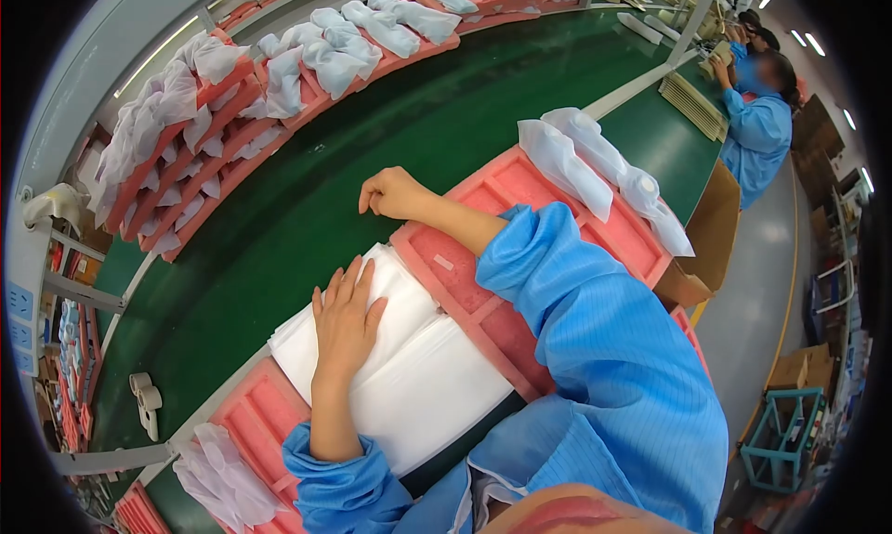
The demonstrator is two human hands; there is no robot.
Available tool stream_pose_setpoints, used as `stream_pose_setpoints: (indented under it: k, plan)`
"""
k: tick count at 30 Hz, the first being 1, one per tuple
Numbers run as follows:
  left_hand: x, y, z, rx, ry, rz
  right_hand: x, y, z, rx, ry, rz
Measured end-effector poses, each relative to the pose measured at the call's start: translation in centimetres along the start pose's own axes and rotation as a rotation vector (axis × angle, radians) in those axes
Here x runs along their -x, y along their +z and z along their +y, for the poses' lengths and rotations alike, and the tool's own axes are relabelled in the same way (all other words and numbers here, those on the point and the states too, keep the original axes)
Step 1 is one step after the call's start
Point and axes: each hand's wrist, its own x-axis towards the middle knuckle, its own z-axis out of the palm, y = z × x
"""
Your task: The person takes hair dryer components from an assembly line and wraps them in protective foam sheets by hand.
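Observation:
My left hand lies flat with fingers spread on a stack of white sheets. My right hand is over the green surface, beyond the pink foam tray, its fingers curled downward; whether they hold anything is hidden. The right forearm crosses above that tray's compartments. On the tray's far right part lie white-wrapped objects. Another pink tray is left of the sheets, with a white wrapped bundle on it.
Stacked pink trays with wrapped pieces stand at the back left; more trays line the far side. A white tape roll lies at left. A cardboard box is at right. A co-worker in blue stands at upper right.

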Motion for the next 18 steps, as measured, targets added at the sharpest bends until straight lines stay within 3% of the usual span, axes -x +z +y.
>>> stream_pose_setpoints:
  k: [13,18]
  plan:
    - [0.0,0.3,-0.2,0.029,0.011,0.042,-0.3,0.0,0.2,-0.009,0.02,-0.023]
    - [0.0,0.2,-0.2,0.019,0.001,0.033,-0.5,0.4,1.0,0.033,-0.102,0.023]
